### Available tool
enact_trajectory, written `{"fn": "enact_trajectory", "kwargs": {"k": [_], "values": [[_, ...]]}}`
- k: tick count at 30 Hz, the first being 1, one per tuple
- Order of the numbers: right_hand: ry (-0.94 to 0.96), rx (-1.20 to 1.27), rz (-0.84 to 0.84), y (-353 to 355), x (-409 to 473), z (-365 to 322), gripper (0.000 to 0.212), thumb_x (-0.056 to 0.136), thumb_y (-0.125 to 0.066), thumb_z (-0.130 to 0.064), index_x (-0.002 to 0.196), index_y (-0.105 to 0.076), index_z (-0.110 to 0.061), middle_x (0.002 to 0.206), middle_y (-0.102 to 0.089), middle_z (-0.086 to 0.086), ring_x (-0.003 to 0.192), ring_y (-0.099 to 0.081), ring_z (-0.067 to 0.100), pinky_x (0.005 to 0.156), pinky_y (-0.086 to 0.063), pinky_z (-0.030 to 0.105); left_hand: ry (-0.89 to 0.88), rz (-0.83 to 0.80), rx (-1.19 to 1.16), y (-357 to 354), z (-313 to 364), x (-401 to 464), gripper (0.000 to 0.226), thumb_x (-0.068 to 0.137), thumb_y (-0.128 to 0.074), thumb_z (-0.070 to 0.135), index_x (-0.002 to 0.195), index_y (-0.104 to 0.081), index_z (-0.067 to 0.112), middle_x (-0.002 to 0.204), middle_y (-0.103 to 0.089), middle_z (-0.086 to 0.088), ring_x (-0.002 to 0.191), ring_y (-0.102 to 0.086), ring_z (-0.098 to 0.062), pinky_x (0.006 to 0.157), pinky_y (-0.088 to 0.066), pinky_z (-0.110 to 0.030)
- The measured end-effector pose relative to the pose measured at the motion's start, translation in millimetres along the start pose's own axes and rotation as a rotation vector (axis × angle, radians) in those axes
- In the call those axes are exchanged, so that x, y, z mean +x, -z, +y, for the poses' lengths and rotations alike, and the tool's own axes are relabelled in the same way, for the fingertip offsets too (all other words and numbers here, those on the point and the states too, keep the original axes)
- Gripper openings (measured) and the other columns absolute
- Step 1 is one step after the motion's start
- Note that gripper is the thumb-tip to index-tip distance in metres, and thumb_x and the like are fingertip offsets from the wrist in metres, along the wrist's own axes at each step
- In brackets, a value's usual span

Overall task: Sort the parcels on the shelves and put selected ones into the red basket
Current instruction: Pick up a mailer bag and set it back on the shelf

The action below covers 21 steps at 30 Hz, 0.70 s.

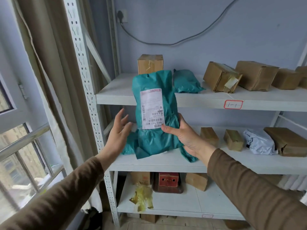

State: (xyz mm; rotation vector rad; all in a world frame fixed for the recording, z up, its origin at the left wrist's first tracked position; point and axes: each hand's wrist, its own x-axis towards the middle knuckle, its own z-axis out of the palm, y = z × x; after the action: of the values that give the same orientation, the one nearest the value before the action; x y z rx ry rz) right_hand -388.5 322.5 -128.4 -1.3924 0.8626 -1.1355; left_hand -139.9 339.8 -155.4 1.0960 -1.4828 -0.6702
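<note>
My right hand grips a teal plastic mailer parcel by its lower right side and holds it upright in front of the white shelves. Its white shipping label faces me, upside down. My left hand is open, fingers spread, just left of the parcel and apart from it. A second teal parcel lies on the upper shelf. More teal plastic lies on the middle shelf behind the held parcel. No red basket is in view.
Brown cardboard boxes line the upper shelf at the right, and one box stands at the back. The middle shelf holds small boxes and a white bag. The lower shelf has boxes, a tray and yellow plastic. A window and curtain are at left.
</note>
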Motion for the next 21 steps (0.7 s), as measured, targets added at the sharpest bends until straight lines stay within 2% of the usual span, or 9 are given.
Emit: {"fn": "enact_trajectory", "kwargs": {"k": [2, 3, 6, 8, 13, 16, 18, 21], "values": [[0.004, 0.025, 0.023, -9.7, 16.6, 2.3, 0.062, 0.085, -0.081, -0.011, 0.138, -0.051, -0.023, 0.129, -0.072, -0.001, 0.123, -0.066, 0.019, 0.117, -0.043, 0.047, 0.234, -0.068, -0.184, 1.0, 8.4, -7.6, 0.067, 0.1, -0.054, 0.05, 0.16, -0.027, 0.036, 0.152, -0.053, 0.001, 0.121, -0.063, -0.011, 0.102, -0.051, -0.037], [0.012, 0.044, 0.019, -16.0, 26.6, 3.1, 0.06, 0.085, -0.081, -0.012, 0.137, -0.052, -0.022, 0.128, -0.073, 0.0, 0.122, -0.067, 0.021, 0.116, -0.044, 0.047, 0.282, -0.106, -0.225, 1.4, 9.6, -9.4, 0.068, 0.095, -0.058, 0.052, 0.156, -0.033, 0.035, 0.145, -0.059, 0.003, 0.115, -0.067, -0.011, 0.096, -0.054, -0.035], [0.023, 0.092, -0.005, -42.9, 61.4, -2.2, 0.055, 0.085, -0.082, -0.017, 0.134, -0.058, -0.021, 0.126, -0.075, 0.0, 0.12, -0.069, 0.023, 0.112, -0.049, 0.048, 0.293, -0.016, -0.417, 6.2, 7.7, 2.6, 0.063, 0.09, -0.076, 0.021, 0.146, -0.048, 0.03, 0.13, -0.071, -0.004, 0.111, -0.075, -0.022, 0.089, -0.063, -0.041], [-0.003, 0.13, -0.03, -62.6, 88.7, -11.4, 0.05, 0.088, -0.08, -0.02, 0.134, -0.061, -0.018, 0.125, -0.075, 0.003, 0.117, -0.071, 0.025, 0.107, -0.053, 0.048, 0.273, 0.12, -0.462, 16.6, 9.7, 23.2, 0.058, 0.092, -0.076, 0.009, 0.143, -0.054, 0.026, 0.126, -0.074, -0.005, 0.109, -0.075, -0.024, 0.086, -0.064, -0.042], [-0.091, 0.152, -0.035, -97.4, 155.3, -42.2, 0.042, 0.092, -0.076, -0.028, 0.131, -0.067, -0.018, 0.12, -0.078, 0.004, 0.108, -0.075, 0.023, 0.083, -0.061, 0.035, 0.213, 0.249, -0.473, 57.3, 15.7, 96.4, 0.053, 0.094, -0.073, 0.004, 0.141, -0.054, 0.019, 0.125, -0.073, -0.006, 0.109, -0.074, -0.025, 0.086, -0.064, -0.039], [-0.11, 0.129, -0.001, -107.0, 194.3, -49.0, 0.038, 0.096, -0.072, -0.026, 0.131, -0.063, -0.017, 0.121, -0.075, 0.006, 0.1, -0.074, 0.023, 0.074, -0.061, 0.036, 0.213, 0.295, -0.421, 78.8, 10.6, 148.2, 0.054, 0.093, -0.075, 0.005, 0.14, -0.051, 0.016, 0.126, -0.069, -0.006, 0.106, -0.074, -0.024, 0.075, -0.065, -0.032], [-0.13, 0.112, 0.036, -111.8, 218.0, -51.3, 0.034, 0.098, -0.069, -0.025, 0.13, -0.061, -0.017, 0.12, -0.073, 0.007, 0.093, -0.073, 0.024, 0.066, -0.061, 0.034, 0.226, 0.313, -0.368, 91.0, 2.6, 183.8, 0.054, 0.093, -0.076, 0.008, 0.14, -0.05, 0.014, 0.129, -0.068, -0.007, 0.108, -0.073, -0.024, 0.077, -0.065, -0.033], [-0.146, 0.096, 0.085, -118.7, 253.1, -53.6, 0.021, 0.102, -0.061, -0.021, 0.122, -0.058, -0.015, 0.108, -0.069, 0.006, 0.081, -0.07, 0.021, 0.052, -0.057, 0.027, 0.258, 0.314, -0.336, 104.1, -11.9, 237.5, 0.048, 0.095, -0.074, 0.009, 0.138, -0.052, 0.01, 0.132, -0.067, -0.01, 0.108, -0.072, -0.025, 0.076, -0.063, -0.034]]}}
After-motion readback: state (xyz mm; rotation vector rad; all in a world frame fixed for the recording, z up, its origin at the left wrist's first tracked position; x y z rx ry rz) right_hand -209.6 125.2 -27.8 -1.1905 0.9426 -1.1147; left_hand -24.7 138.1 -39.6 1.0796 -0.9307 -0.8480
